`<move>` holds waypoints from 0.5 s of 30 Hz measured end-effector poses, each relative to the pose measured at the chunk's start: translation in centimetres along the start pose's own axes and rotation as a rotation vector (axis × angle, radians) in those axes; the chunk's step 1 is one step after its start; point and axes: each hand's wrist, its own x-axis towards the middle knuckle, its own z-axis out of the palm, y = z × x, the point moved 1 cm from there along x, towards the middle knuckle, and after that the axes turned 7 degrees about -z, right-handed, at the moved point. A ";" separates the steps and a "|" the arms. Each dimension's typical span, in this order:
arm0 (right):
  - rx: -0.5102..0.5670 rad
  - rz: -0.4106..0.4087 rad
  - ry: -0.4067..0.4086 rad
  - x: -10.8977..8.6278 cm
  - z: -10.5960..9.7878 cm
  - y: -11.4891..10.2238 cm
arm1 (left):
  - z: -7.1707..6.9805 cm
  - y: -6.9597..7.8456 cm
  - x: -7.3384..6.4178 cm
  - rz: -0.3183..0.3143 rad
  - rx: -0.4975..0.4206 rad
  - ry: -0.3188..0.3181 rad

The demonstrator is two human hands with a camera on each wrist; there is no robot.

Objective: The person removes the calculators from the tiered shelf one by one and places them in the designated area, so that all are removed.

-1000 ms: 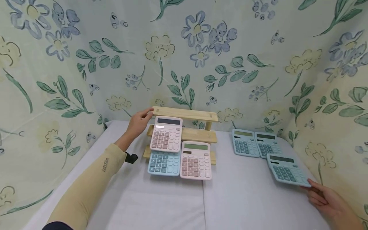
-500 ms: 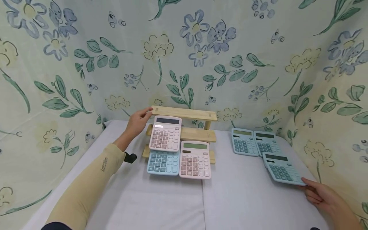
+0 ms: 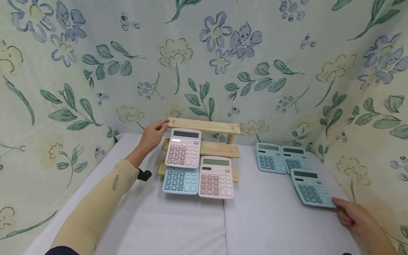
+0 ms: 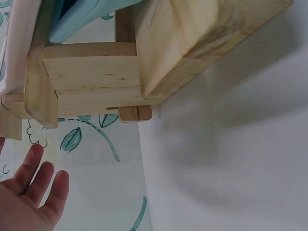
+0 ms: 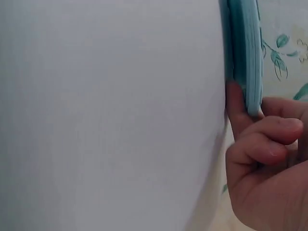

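My right hand [image 3: 353, 216] pinches the near right corner of a blue calculator [image 3: 310, 187], thumb on top and a finger underneath. In the right wrist view this calculator [image 5: 252, 53] shows edge-on, close over the white cloth, with the other fingers curled below it. My left hand [image 3: 151, 136] touches the left end of the top board of a wooden tiered rack [image 3: 204, 125]. Its other fingers [image 4: 57, 192] spread loosely beside the rack in the left wrist view. On the rack lean a pink calculator [image 3: 183, 148], a second pink calculator [image 3: 216, 177] and a partly covered blue calculator [image 3: 181, 181].
Two more blue calculators, a left one [image 3: 271, 157] and a right one [image 3: 294, 158], lie side by side at the back right, just beyond the held one. A white cloth [image 3: 261, 219] covers the table. Floral fabric [image 3: 204, 71] hangs behind and at both sides.
My right hand has moved the blue calculator slightly left, and it sits closer to the two behind it. The left hand stays at the rack's top board.
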 end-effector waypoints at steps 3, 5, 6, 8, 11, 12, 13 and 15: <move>-0.284 -0.022 0.157 0.1 0.5 -0.4 | 0.0 0.0 0.0 -0.003 0.000 0.001; -0.423 -0.041 0.222 0.1 0.9 -0.6 | -0.1 0.1 0.0 -0.005 -0.001 0.006; -0.471 -0.062 0.227 0.0 1.0 -0.6 | -0.1 0.1 0.0 -0.005 -0.001 0.008; -0.534 -0.080 0.233 -0.2 1.3 -0.7 | -0.1 0.1 0.0 -0.002 0.002 0.011; -0.568 -0.076 0.236 -0.4 1.8 -0.6 | 0.0 0.1 -0.1 0.001 0.001 0.010; -0.575 -0.070 0.236 -0.5 2.0 -0.6 | 0.0 0.1 -0.1 0.001 0.000 0.010; -0.579 -0.063 0.232 -0.6 2.1 -0.6 | 0.0 0.0 -0.1 0.000 -0.001 0.008; -0.595 -0.058 0.227 -0.8 2.4 -0.6 | 0.0 0.0 -0.1 0.000 -0.004 0.005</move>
